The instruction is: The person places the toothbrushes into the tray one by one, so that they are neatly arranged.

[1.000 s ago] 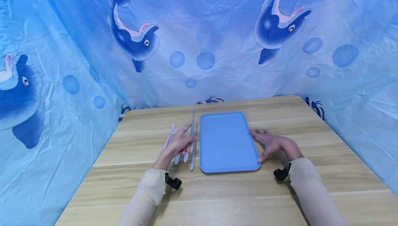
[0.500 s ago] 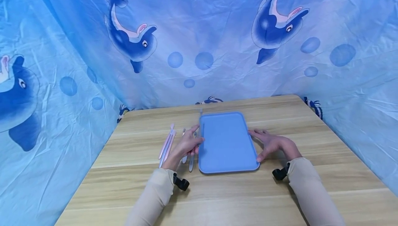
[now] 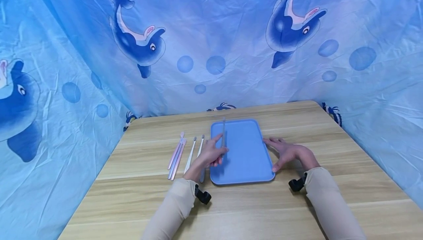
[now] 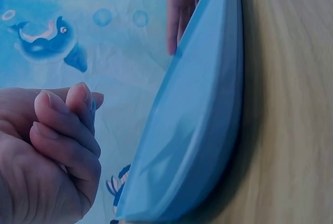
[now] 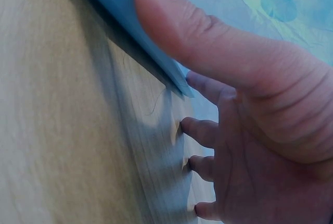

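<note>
Grey toothbrush point(image 3: 224, 131), pinched by left hand point(image 3: 210, 154), shifted from beside blue tray point(image 3: 246, 152) to above it, so parted from toothbrushes point(image 3: 190, 156) left of tray. Right hand point(image 3: 291, 153), fingers spread, touches tray's right edge.

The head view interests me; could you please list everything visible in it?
Curtain: one, blue, background.
Dolphin prints: three, blue, curtain.
Round prints: at least nine, blue, curtain.
Table: one, wood-coloured, foreground.
Striped shapes: three, navy and white, behind table.
Tray: one, blue, on table.
Bunched toothbrushes: three, pink and purple, left of tray.
Middle toothbrushes: two, white, beside the bunch.
Half-hidden toothbrush: one, grey, tray's left side.
Held toothbrush: one, grey, above tray.
Sleeves: two, beige, foreground.
Wrist cameras: two, black, beside sleeves.
Left hand: one, over tray.
Right hand: one, tray's right edge.
</note>
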Demonstrator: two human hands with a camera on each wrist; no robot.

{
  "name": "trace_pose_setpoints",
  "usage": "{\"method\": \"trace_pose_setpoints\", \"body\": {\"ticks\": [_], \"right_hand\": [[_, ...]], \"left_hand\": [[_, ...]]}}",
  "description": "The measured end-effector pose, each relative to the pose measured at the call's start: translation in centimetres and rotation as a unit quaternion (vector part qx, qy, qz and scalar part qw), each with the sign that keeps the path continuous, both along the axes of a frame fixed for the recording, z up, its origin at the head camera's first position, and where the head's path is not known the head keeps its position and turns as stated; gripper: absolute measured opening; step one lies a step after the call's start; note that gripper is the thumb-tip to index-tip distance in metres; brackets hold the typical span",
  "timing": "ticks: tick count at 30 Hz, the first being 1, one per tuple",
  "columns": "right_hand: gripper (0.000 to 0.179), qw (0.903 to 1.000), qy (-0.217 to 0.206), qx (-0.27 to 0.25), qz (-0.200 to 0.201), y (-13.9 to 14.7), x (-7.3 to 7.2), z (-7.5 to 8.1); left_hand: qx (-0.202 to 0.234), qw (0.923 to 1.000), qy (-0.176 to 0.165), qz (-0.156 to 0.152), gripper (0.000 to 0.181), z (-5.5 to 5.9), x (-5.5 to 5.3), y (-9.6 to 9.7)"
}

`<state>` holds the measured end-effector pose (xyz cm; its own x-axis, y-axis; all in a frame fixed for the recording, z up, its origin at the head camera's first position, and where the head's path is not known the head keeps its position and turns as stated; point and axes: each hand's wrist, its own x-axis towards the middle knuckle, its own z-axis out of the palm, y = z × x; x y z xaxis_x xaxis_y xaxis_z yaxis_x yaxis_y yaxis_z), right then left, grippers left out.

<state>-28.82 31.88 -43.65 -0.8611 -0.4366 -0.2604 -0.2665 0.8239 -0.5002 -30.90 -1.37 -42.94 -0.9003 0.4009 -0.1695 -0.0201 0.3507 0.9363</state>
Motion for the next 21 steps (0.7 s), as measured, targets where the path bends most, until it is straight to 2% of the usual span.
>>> {"method": "trace_pose_setpoints", "body": {"ticks": [4, 11, 21], "right_hand": [[0.133, 1.0000, -0.003, 0.001, -0.003, 0.0, 0.0, 0.0], [0.133, 0.9999, -0.006, 0.005, -0.008, 0.0, 0.0, 0.0], [0.132, 0.9999, -0.012, 0.001, -0.008, 0.0, 0.0, 0.1]], "left_hand": [[-0.004, 1.0000, -0.001, 0.006, 0.078, -0.1, 0.1, 0.9], [0.019, 0.9997, -0.008, 0.011, 0.078, 0.0, 0.3, 2.9], [0.028, 0.9994, -0.017, 0.014, 0.079, -0.1, 0.8, 5.6]]}}
